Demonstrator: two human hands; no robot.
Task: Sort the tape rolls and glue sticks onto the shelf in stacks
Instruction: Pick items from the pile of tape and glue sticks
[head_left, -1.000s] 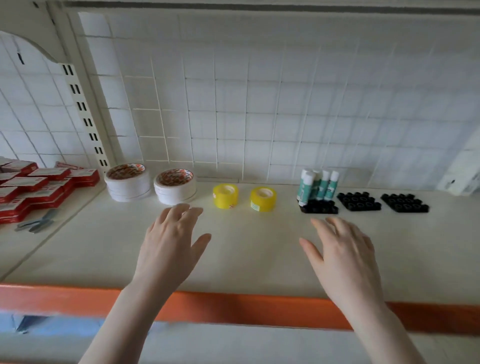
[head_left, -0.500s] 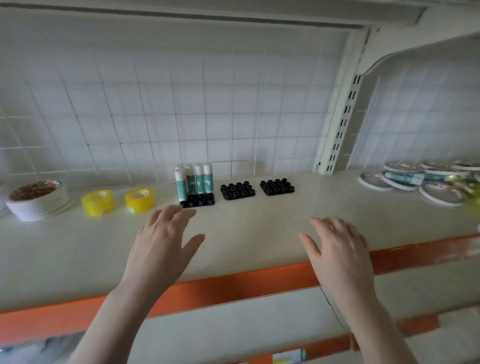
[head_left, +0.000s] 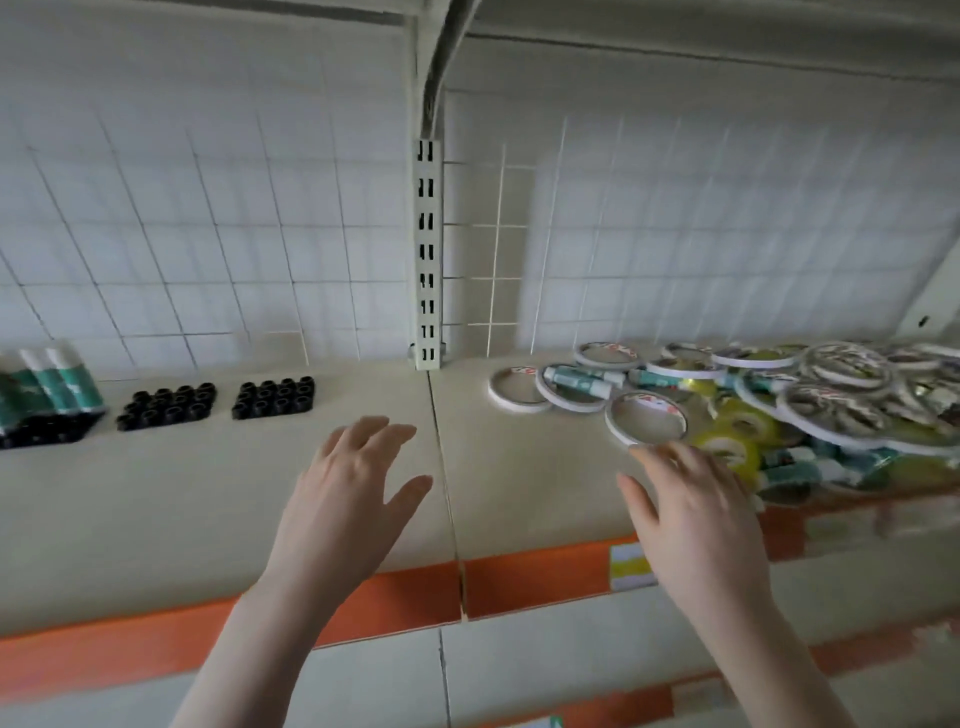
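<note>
While both hands are held flat over the shelf (head_left: 156, 519), nothing is gripped by either: the fingers of the left hand (head_left: 353, 488) are spread and straight, and those of the right hand (head_left: 691, 514) are extended and loosely parted. The unsorted heap (head_left: 779, 410) of tape rolls and glue sticks is found on the shelf's right section, forward and to the right of the right hand's fingertips (head_left: 644, 454). The nearest item, a thin white tape ring (head_left: 647, 418), lies flat just beyond those fingertips; contact cannot be confirmed. A glue stick (head_left: 576, 379) is seen lying on its side farther back, its long axis running roughly left to right. The right hand is judged clearly the nearer; the left hand is well apart from the heap, on the far side of the shelf joint. At far left, upright glue sticks (head_left: 57, 382) are cut off by the frame edge. The heap's right portion is blurred and overlapping, so its individual pieces cannot be counted.
</note>
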